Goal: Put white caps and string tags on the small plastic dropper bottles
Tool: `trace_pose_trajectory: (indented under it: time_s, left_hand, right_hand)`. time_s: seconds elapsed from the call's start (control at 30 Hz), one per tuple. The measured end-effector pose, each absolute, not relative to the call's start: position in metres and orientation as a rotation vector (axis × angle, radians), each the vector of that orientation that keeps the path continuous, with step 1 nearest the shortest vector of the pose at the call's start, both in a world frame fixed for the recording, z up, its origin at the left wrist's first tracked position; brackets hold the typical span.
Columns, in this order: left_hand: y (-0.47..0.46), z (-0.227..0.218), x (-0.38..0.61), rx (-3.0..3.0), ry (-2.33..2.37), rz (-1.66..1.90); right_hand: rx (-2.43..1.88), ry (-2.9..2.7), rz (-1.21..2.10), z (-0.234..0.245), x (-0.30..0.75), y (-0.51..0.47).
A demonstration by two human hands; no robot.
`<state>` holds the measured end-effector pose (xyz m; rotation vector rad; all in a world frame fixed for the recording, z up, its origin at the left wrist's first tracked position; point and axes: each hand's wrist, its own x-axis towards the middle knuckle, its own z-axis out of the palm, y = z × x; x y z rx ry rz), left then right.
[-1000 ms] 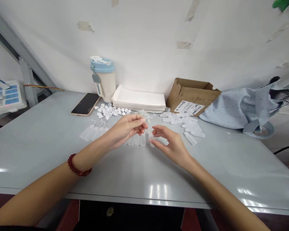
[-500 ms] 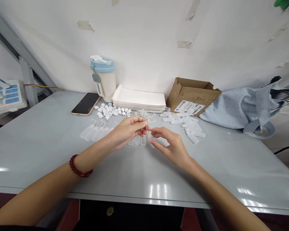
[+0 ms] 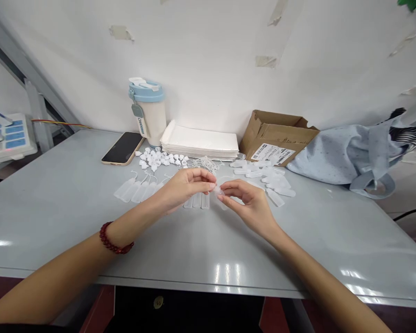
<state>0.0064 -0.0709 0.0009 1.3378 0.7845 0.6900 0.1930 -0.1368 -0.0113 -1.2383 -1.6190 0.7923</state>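
Head cam, btls (image 3: pixel 275 197) on gry tbl (image 3: pixel 180 249), wht wall (image 3: pixel 208 74)

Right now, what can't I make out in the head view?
All in the head view:
Held bottle: partly covered by fingers of the right hand.
Row of bottles: partly covered by the left hand.
Cardboard box: bottom inside hidden by its front wall.
Box label: fine print too small to read.
Green object: cut off by the top edge.
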Motion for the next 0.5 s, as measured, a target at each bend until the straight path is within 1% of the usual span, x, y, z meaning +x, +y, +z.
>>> trace_pose_trajectory:
  time_s: [0.1,0.2,0.5]
  left_hand:
    - [-0.0703,-0.001,0.0063,1.346,0.778,0.711]
    - [-0.0706,-0.002,0.0071,1.362,0.79,0.731]
    - [-0.0735,-0.0022,0.0089,1.331,0.754,0.715]
  right_hand:
    - [-1.261,-1.425,0.98,-0.0092,0.1927,-0.1365]
    - [-1.275,-1.314,1.097,-0.006,0.1923,-0.1358]
    - [-1.214,-1.344,1.13,-0.0016,0.1912,-0.1361]
